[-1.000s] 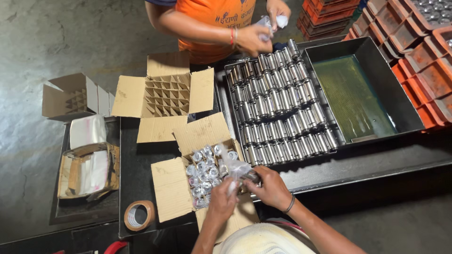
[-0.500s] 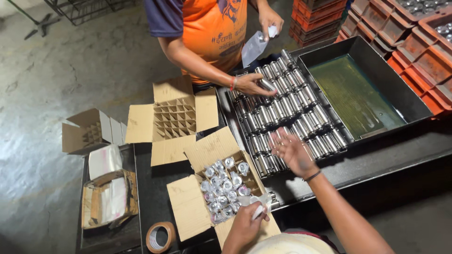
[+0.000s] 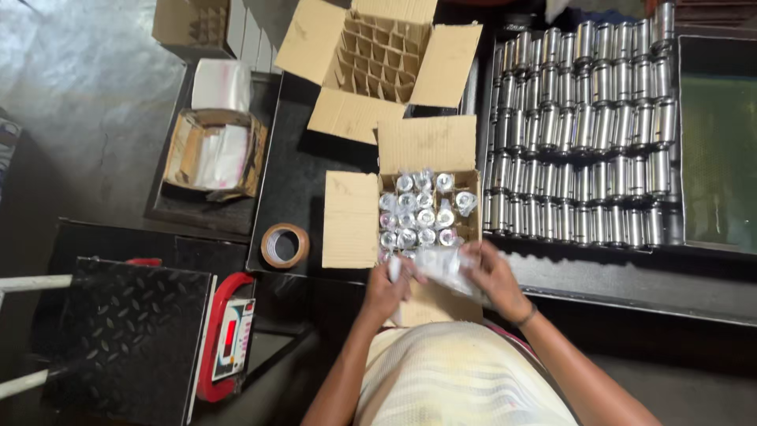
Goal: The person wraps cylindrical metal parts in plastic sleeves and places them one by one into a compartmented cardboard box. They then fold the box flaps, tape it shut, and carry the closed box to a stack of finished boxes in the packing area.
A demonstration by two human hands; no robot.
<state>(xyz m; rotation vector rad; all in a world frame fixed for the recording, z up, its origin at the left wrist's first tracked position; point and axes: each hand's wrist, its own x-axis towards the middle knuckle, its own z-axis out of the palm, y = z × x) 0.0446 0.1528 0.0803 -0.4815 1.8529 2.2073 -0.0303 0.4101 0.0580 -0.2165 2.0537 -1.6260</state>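
Item: clear plastic sleeve (image 3: 441,267), held at near edge of open carton (image 3: 351,221).
Left hand (image 3: 388,289) and right hand (image 3: 493,272) both pinch it; contents apparently a metal cylinder, blurred.

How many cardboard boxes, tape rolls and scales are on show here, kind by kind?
Cardboard boxes: 4, namely the filled box by the hands, the divider box, the far corner box and the box of plastic bags.
Tape rolls: 1.
Scales: 1.
Total: 6.
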